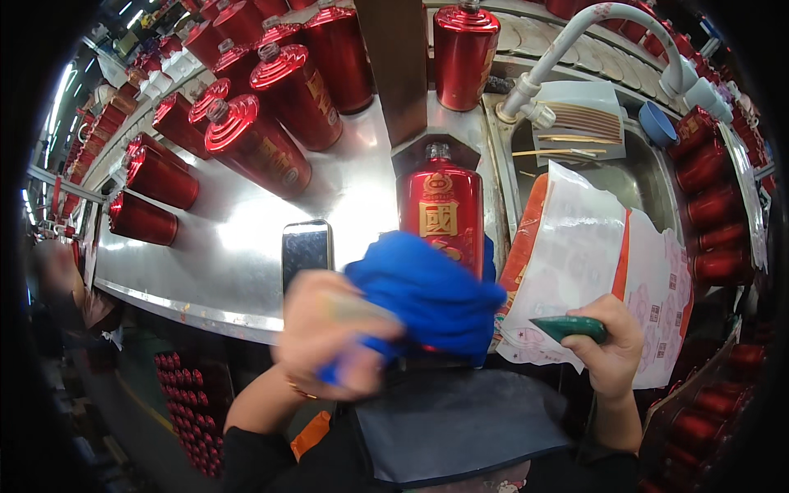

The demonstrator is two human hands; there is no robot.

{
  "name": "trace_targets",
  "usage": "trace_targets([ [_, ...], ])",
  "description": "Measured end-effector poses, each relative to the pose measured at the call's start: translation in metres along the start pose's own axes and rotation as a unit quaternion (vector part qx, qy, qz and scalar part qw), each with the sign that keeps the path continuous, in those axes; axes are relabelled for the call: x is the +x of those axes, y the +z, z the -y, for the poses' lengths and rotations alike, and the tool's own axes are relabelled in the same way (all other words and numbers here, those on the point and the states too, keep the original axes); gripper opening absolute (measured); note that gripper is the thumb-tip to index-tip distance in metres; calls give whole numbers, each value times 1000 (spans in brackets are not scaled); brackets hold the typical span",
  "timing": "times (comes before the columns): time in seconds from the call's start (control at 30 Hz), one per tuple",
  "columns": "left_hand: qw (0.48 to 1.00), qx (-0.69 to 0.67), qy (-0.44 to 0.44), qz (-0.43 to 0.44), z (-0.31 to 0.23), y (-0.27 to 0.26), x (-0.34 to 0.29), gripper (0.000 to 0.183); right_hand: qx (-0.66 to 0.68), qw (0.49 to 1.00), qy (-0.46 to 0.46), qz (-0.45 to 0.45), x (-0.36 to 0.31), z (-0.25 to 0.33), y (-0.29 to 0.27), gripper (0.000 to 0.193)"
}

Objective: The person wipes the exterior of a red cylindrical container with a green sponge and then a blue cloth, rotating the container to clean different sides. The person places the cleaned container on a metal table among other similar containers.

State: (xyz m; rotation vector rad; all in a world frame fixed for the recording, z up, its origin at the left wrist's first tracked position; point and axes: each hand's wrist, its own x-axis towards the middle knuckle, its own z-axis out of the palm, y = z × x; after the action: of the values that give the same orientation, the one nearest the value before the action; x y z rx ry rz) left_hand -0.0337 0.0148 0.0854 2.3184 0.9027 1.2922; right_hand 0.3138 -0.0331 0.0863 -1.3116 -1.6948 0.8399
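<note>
A shiny red bottle [438, 182] with gold raised lettering and an uncapped clear neck is right in front of me. A bunched blue cloth [427, 287] covers its lower part. My left hand [329, 337], smeared by motion, is closed on the cloth's left edge; blue fabric shows between the fingers. My right hand [616, 345] pinches a dark green, smooth, pointed piece [567, 327] between thumb and fingers, its tip toward the cloth. That hand is over white printed sheets [579, 230], apart from the bottle.
A phone [307, 246] lies on the metal table [222, 279], left of the bottle. Several red bottles [259, 148] stand further left. A dark post [397, 66] rises behind. On the right are a sink [645, 177], a curved white tap [567, 37] and a blue bowl [657, 123].
</note>
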Motion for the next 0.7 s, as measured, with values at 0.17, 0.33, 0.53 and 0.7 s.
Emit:
trace_targets([
  [0.17, 887, 225, -185, -358, 49, -79, -51, 28, 43, 997, -1, 66, 38, 18, 15, 33],
  [0.33, 843, 491, -133, -175, 54, -84, -45, 54, -18, 975, -107, 192, 114, 20, 51, 23],
  [0.53, 973, 172, -154, -10, 11, -1, -40, 85, -223, 894, -387, 11, 130, 35, 54, 18],
  [0.7, 983, -17, -149, 108, 5, 43, -26, 135, -141, 959, -227, 94, 119, 38, 49, 23],
])
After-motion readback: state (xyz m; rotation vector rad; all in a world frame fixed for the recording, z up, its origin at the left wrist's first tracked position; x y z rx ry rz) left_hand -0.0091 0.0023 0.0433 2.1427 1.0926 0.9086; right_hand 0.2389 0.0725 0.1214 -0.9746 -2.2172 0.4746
